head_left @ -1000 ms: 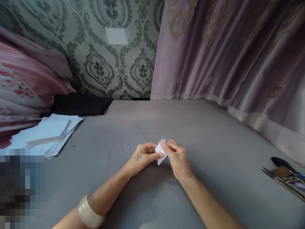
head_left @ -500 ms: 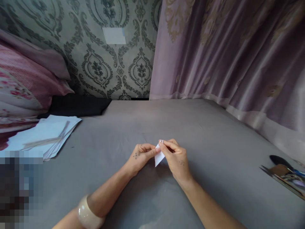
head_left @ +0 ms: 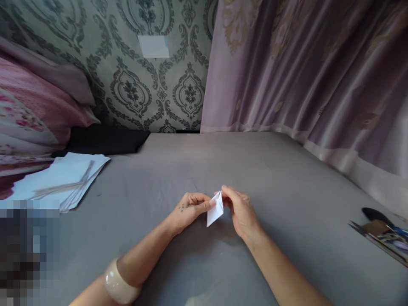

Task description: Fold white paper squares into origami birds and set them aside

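A small piece of folded white paper (head_left: 215,214), pointed at its lower end, is held up over the grey surface between my hands. My left hand (head_left: 191,210) pinches its left side, with the thumb lying across the front face. At the upper right edge of the paper, the bent fingers of my right hand (head_left: 240,210) close on the top corner. The right fingertips are partly hidden behind the paper. A fold line shows near that corner. A pale, glossy bangle (head_left: 119,284) circles my left forearm.
White paper sheets (head_left: 68,174) are stacked at the left, beside a flat black item (head_left: 106,140). Scissors (head_left: 366,231) and other small tools lie at the right edge. Purple curtains (head_left: 264,85) and a patterned wall (head_left: 130,91) border the grey cloth-covered surface (head_left: 165,170).
My right hand has turned and shifted slightly right, its thumb leaving the paper's front. More of the folded paper now shows. My left hand keeps its pinch.
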The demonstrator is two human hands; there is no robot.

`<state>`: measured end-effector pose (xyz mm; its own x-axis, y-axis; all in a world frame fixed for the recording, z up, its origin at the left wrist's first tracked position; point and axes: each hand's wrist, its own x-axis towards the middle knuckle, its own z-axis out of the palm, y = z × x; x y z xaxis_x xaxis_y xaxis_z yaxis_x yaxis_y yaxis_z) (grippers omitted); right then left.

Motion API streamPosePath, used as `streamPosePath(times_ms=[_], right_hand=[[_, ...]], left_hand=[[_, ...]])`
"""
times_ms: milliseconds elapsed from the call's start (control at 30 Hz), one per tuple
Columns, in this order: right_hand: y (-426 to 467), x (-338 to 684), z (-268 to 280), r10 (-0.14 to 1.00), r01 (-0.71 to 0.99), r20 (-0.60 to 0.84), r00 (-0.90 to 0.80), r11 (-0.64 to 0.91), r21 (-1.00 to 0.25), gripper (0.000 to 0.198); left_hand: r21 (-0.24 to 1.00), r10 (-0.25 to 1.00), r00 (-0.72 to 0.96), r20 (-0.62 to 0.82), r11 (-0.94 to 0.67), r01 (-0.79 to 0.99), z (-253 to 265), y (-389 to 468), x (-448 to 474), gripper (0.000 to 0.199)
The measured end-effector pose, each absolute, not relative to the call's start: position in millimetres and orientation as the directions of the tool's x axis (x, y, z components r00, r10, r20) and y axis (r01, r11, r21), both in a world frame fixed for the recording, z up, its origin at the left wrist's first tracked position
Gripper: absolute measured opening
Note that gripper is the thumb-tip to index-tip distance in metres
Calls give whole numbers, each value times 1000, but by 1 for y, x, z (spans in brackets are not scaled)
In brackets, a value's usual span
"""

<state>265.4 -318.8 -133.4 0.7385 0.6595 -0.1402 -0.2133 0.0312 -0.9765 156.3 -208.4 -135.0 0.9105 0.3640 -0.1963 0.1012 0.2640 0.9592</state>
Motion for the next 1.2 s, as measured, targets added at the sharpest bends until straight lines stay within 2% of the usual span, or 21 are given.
streamPosePath(times_ms=[100, 167, 233, 367, 400, 533, 600, 800, 933, 1200], right_hand=[[-319, 265, -131, 720, -95, -98, 687, -45, -994, 33], [-318, 264, -132, 738, -45, -61, 672, -42, -998, 32], [-316, 263, -135, 718, -57, -51, 695, -15, -998, 31], [-316, 268, -139, 685, -146, -92, 723, 22, -989, 30], [-317, 268, -139, 684, -158, -99, 723, 24, -987, 30], [-317, 266, -135, 692, -159, -122, 712, -10, -987, 30], [-316, 265, -135, 703, -165, -138, 698, -30, -986, 32], [-315, 268, -140, 732, -233, -201, 650, -60, -971, 47], [-315, 268, -140, 741, -206, -199, 641, -83, -975, 38], [-316, 272, -144, 705, -266, -246, 665, -84, -960, 30]], left_hand=[[964, 373, 910, -181, 249, 90, -136, -209, 156, 29], [966, 382, 908, -173, 243, 82, -138, -209, 156, 31], [963, 372, 915, -158, 263, 59, -140, -208, 157, 38], [919, 300, 945, -127, 394, -1, -143, -207, 158, 63], [918, 299, 947, -121, 396, -8, -143, -208, 158, 62], [947, 349, 923, -166, 317, 50, -143, -211, 159, 34], [952, 367, 907, -206, 290, 98, -143, -213, 159, 30], [961, 474, 864, -170, 273, 39, -141, -209, 160, 32], [947, 543, 821, -175, 322, -12, -145, -205, 160, 31], [919, 492, 848, -195, 394, -17, -151, -203, 161, 35]])
